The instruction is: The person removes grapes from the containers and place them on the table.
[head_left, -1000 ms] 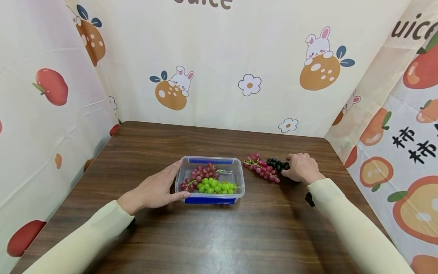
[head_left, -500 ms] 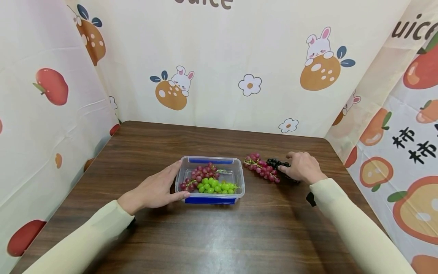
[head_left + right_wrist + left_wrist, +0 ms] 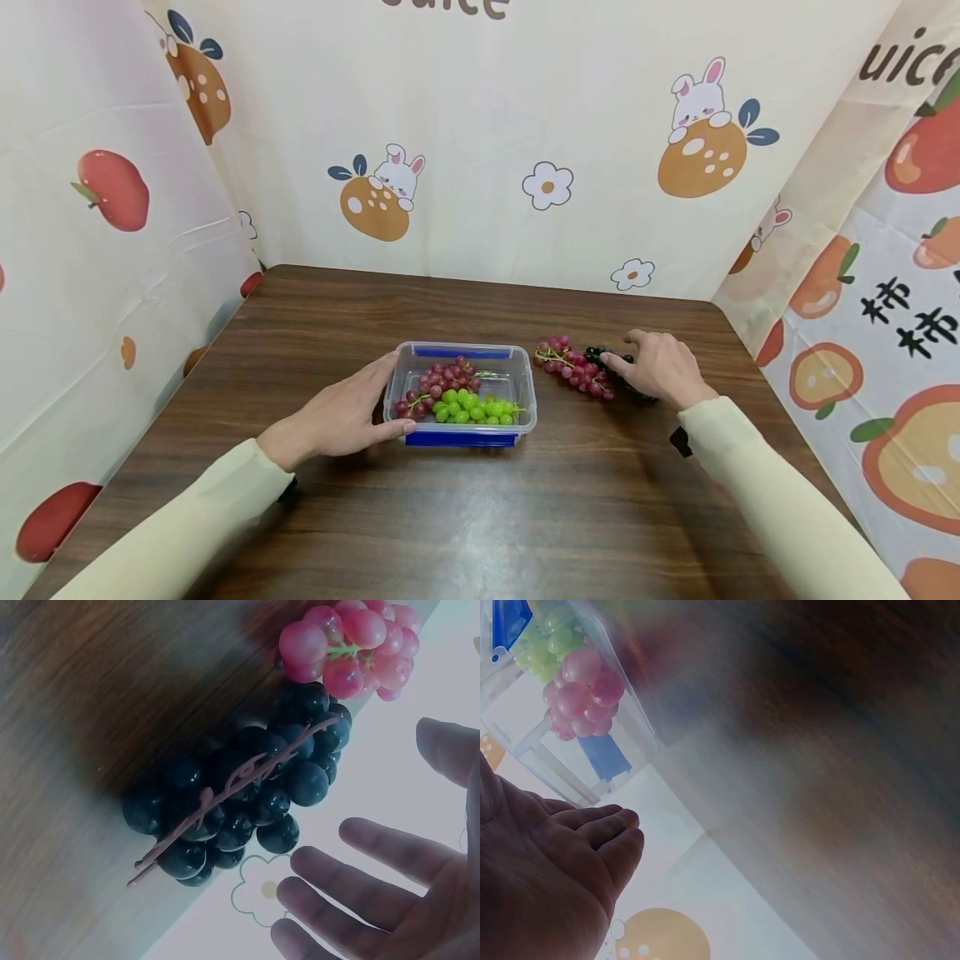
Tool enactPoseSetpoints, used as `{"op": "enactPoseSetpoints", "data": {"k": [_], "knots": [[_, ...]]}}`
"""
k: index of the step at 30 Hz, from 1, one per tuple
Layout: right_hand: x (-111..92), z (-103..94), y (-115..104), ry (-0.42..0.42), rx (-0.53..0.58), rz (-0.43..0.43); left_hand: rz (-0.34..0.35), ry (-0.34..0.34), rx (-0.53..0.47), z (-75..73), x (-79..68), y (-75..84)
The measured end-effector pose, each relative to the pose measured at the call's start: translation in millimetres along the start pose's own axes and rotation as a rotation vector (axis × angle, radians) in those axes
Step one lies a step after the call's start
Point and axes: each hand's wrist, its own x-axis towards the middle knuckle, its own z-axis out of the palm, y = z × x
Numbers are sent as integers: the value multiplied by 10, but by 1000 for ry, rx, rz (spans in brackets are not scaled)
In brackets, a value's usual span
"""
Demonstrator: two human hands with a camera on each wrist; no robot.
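Observation:
A clear plastic container (image 3: 529,392) with blue clips stands mid-table. Inside it lie a bunch of red grapes (image 3: 442,379) and a bunch of green grapes (image 3: 472,407). My left hand (image 3: 337,421) rests against the container's left side, fingers extended and thumb by the front rim. My right hand (image 3: 663,367) hovers over a bunch of black grapes (image 3: 240,787), partly covering it in the head view. In the right wrist view its fingers are spread, apart from the grapes, whose brown stem faces up. Another red bunch (image 3: 573,367) lies on the table just left of the black one.
The brown wooden table (image 3: 465,517) has its back edge against a printed curtain (image 3: 480,208). More printed cloth hangs at the left and right sides.
My right hand has loosened and spread over the black grapes, its thumb moving left across them. The left hand and container have stayed still.

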Motion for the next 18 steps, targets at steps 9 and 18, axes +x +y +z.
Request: {"op": "enactPoseSetpoints", "data": {"k": [9,18], "knots": [[-41,2,-61,60,29,-33,-6,-10,17,0,4,1],[-82,12,-176,130,61,-81,-3,-4,18,5,2,-1]]}}
